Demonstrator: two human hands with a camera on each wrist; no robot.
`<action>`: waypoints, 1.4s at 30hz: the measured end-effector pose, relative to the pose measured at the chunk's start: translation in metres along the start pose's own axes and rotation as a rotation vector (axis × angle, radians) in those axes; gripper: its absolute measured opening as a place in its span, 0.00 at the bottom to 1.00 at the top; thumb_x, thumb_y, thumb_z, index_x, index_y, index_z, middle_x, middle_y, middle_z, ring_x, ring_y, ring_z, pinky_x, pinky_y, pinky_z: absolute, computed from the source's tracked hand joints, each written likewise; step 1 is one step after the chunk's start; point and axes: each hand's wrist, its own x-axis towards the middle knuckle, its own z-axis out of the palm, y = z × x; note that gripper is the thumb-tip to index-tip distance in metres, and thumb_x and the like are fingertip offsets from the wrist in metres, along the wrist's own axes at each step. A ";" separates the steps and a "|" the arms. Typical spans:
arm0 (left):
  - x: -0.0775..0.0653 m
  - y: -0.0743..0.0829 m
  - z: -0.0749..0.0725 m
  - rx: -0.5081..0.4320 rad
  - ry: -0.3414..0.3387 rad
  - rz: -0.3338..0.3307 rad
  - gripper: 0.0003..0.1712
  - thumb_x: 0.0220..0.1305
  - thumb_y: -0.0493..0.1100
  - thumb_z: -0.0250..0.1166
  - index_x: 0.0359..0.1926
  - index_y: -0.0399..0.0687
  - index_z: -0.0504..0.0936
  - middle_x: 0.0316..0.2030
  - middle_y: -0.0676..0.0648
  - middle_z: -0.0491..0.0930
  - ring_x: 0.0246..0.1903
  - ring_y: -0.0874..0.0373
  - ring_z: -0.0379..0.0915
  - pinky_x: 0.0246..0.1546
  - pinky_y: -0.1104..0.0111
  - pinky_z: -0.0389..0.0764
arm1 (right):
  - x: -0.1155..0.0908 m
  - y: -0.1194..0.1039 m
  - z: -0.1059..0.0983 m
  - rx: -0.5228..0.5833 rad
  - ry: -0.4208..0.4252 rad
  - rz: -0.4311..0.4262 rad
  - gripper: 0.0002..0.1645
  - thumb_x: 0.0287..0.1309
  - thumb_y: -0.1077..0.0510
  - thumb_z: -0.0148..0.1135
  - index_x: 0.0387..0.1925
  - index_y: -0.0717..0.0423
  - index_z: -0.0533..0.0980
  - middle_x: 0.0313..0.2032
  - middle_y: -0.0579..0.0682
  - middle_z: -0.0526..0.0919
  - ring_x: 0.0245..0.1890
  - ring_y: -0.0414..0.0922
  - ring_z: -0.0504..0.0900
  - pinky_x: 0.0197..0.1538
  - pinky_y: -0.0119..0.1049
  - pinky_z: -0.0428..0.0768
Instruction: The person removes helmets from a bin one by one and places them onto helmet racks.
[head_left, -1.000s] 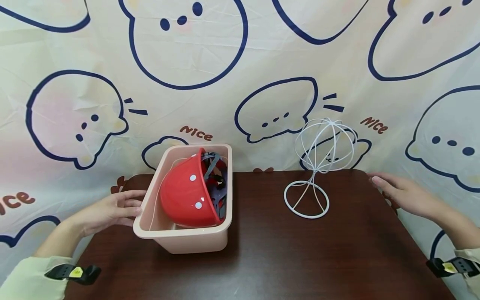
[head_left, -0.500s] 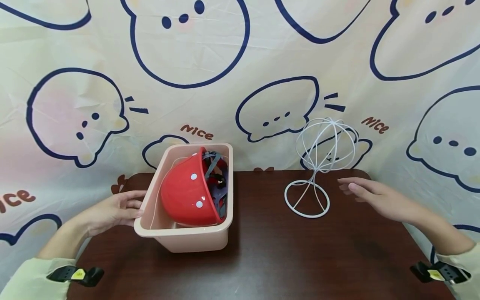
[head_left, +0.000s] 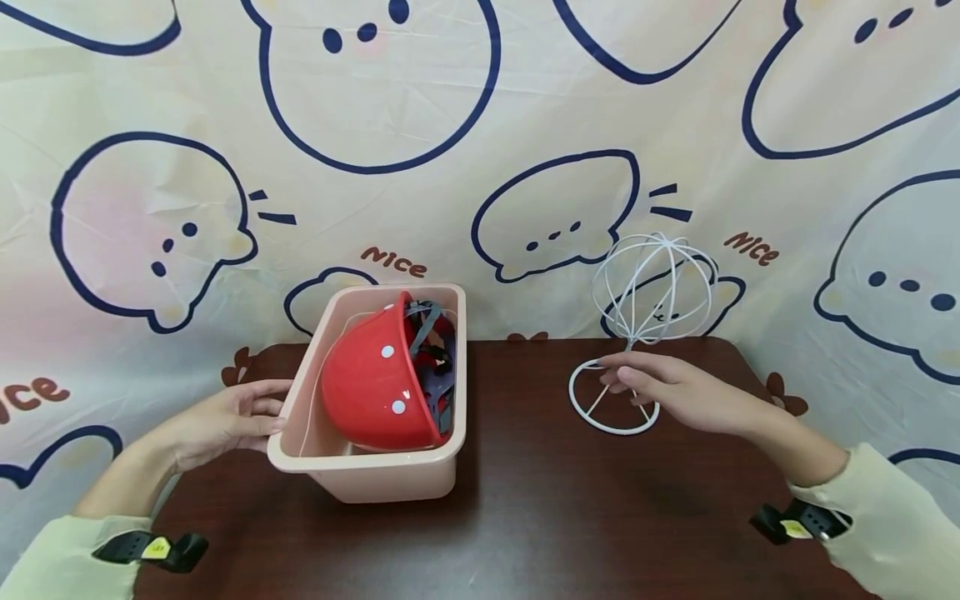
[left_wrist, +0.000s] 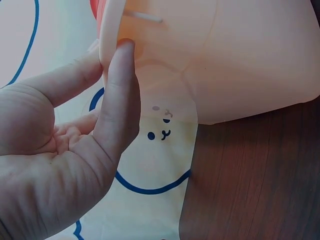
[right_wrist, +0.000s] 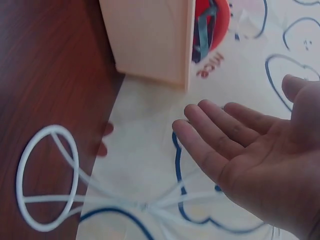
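A pale pink plastic bin (head_left: 375, 479) stands at the left of the table. Inside lies a red helmet (head_left: 367, 375) with white dots, tipped on its side, grey straps showing. My left hand (head_left: 225, 425) holds the bin's left rim; the left wrist view has thumb and a finger (left_wrist: 122, 95) at either side of that rim (left_wrist: 111, 40). Toward the back right stands a white wire hat stand (head_left: 660, 292) with a round cage top and ring base. My right hand (head_left: 675, 392), fingers loosely extended, hovers before its stem and base, holding nothing. Whether it touches the stand I cannot tell.
The dark wooden table (head_left: 540, 517) ends at a patterned cloth backdrop (head_left: 555, 108), right behind the bin and the stand. Black bands (head_left: 150, 550) sit on both wrists.
My right hand has moved left from the table's right back edge to in front of the wire stand. My left hand, the bin and the helmet have stayed put.
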 end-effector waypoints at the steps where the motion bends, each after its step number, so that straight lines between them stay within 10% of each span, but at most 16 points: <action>1: 0.000 0.000 0.000 -0.002 -0.001 0.001 0.44 0.72 0.33 0.61 0.75 0.23 0.43 0.51 0.45 0.82 0.47 0.52 0.84 0.47 0.54 0.86 | 0.004 -0.003 0.003 0.005 -0.010 0.002 0.27 0.80 0.51 0.45 0.71 0.61 0.67 0.58 0.56 0.82 0.58 0.53 0.81 0.56 0.39 0.83; 42: 0.002 0.003 0.000 0.016 0.000 -0.030 0.45 0.72 0.34 0.61 0.75 0.23 0.42 0.51 0.44 0.82 0.46 0.52 0.84 0.47 0.54 0.87 | 0.154 -0.112 0.118 0.345 -0.060 0.215 0.31 0.58 0.56 0.75 0.60 0.57 0.72 0.42 0.53 0.82 0.41 0.51 0.87 0.43 0.44 0.89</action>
